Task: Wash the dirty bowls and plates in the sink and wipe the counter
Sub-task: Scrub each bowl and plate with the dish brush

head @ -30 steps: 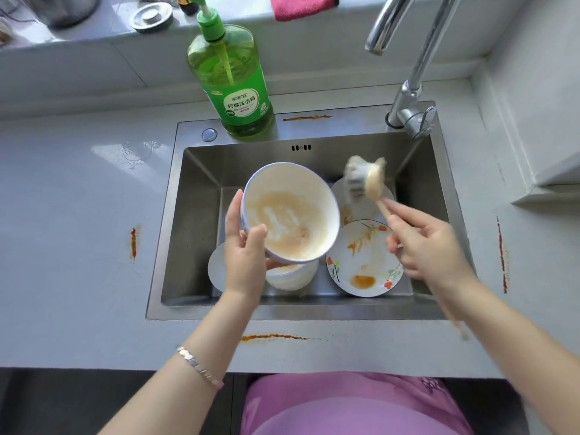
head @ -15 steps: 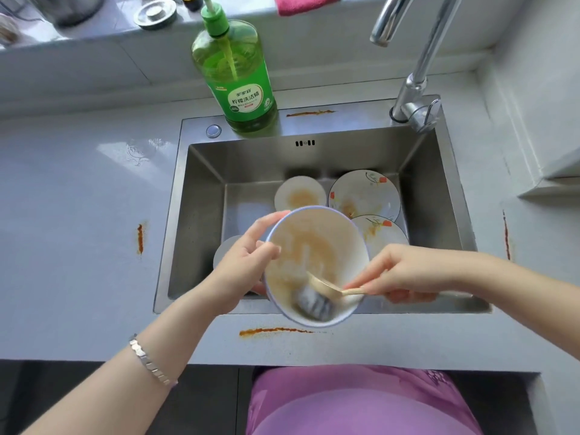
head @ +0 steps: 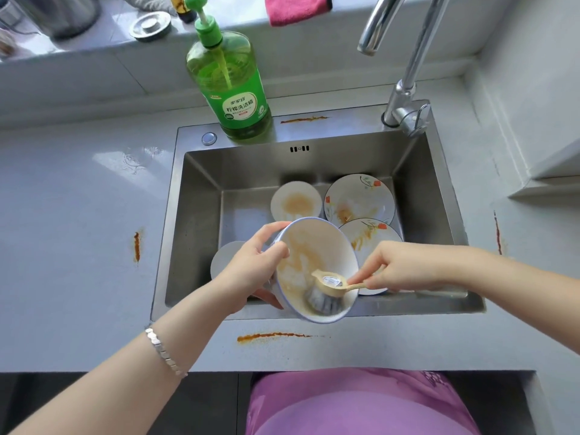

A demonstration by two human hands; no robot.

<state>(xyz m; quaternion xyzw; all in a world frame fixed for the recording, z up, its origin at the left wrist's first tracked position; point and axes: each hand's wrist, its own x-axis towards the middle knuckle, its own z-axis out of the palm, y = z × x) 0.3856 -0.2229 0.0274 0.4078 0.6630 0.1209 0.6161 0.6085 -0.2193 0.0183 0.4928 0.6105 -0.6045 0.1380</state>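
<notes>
My left hand (head: 251, 265) grips the rim of a white bowl (head: 314, 246) smeared with brown sauce, tilted towards me above the front of the steel sink (head: 194, 221). My right hand (head: 398, 268) pinches the beige handle of a dish brush (head: 326, 291), whose steel-wool head presses into the bowl's lower inside. In the sink lie a small dirty bowl (head: 296, 200), two flowered plates (head: 359, 199) (head: 373, 235) with orange smears, and a white dish (head: 226, 257) partly hidden behind my left hand.
A green dish soap bottle (head: 232, 86) stands on the sink's back rim beside the faucet (head: 405, 89). Orange sauce streaks mark the grey counter (head: 78, 215) at the left (head: 136, 246), front (head: 270, 335), back (head: 303, 119) and right (head: 497, 233). A pink cloth (head: 296, 7) hangs from the sill.
The bowl came lower and nearer the sink's front edge, uncovering the small bowl behind. My right hand brought the brush down from the air into the bowl, where its head now rests.
</notes>
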